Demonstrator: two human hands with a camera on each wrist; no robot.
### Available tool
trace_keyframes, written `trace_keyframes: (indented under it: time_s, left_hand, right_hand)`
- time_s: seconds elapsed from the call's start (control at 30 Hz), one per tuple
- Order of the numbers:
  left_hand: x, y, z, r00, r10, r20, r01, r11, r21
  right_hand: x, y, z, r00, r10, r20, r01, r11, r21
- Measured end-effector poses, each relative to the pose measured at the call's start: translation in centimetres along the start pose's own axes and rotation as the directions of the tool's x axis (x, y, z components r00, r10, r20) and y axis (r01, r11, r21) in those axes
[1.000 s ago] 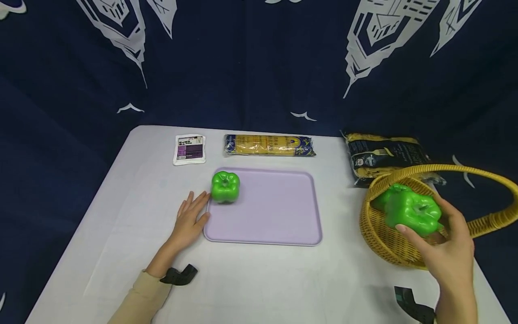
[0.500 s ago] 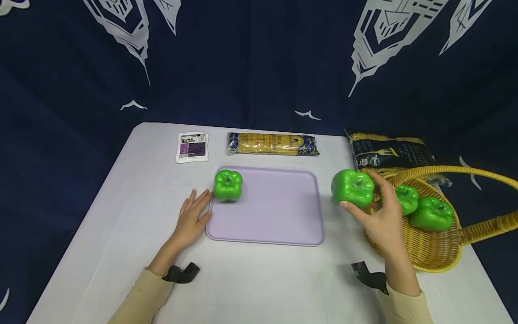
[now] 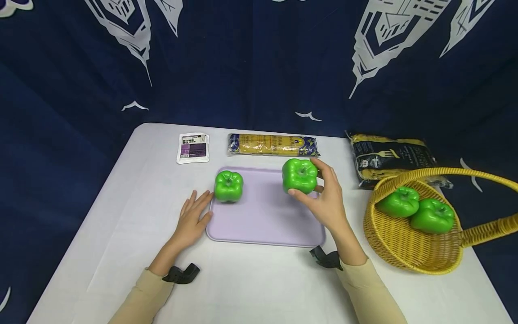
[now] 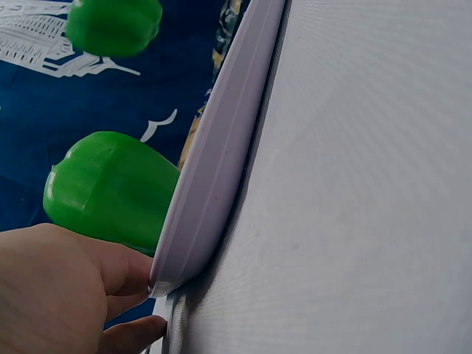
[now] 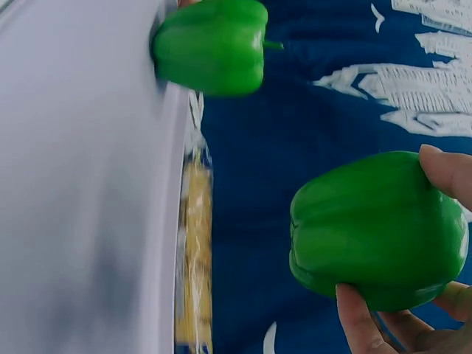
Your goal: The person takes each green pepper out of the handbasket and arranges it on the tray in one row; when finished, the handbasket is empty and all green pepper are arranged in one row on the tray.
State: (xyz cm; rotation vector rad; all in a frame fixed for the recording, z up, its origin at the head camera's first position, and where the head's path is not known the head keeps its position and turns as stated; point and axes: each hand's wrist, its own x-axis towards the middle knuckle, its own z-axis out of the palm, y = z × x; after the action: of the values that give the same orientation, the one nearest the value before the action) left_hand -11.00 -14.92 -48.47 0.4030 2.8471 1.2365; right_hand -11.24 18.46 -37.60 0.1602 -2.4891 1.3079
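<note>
My right hand (image 3: 325,198) grips a green bell pepper (image 3: 299,175) between thumb and fingers, held above the right part of a lilac tray (image 3: 263,225). The right wrist view shows this same bell pepper (image 5: 376,228) lifted off the tray surface. Another bell pepper (image 3: 228,186) stands upright on the tray near its left edge. My left hand (image 3: 192,220) lies with fingers extended at the tray's left rim; its fingertips touch that rim in the left wrist view, close to the standing pepper.
At the right a yellow wicker basket (image 3: 421,261) with a tall handle holds two bell peppers (image 3: 433,216). Behind it lies a black and yellow pasta bag (image 3: 388,157). A long noodle packet (image 3: 273,145) and a small white-and-purple packet (image 3: 193,148) lie along the table's back.
My right hand has brought the bell pepper out of the basket and leftward until it hangs over the tray. The left hand has stayed at the tray's rim.
</note>
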Motion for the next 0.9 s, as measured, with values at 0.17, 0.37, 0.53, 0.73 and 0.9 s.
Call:
trace_keyframes:
  time_s: [0.17,0.37,0.53,0.73,0.9]
  left_hand:
    - [-0.1,0.0,0.0,1.0,0.003,0.002,-0.003,1.0,0.007]
    - [0.0,0.0,0.0,1.0,0.008,-0.002,-0.008,1.0,0.002]
    - [0.0,-0.1,0.1,1.0,0.021,-0.02,-0.021,1.0,0.01]
    - [-0.1,-0.1,0.1,1.0,0.015,-0.018,-0.015,1.0,0.011]
    - [-0.1,0.1,-0.1,1.0,0.003,-0.003,-0.003,1.0,0.007]
  right_hand:
    - [0.5,-0.9,2.1,0.999,0.0,0.046,-0.001,0.999,0.037]
    - [1.0,-1.4,4.2,0.997,0.011,0.081,-0.015,0.998,0.053]
    - [1.1,-1.1,6.0,0.992,0.043,0.117,-0.049,0.998,0.047]
    - [1.0,-0.5,7.4,0.984,0.081,0.156,-0.083,0.997,0.006]
    - [0.8,0.0,8.0,0.984,0.081,0.161,-0.079,0.997,-0.018]
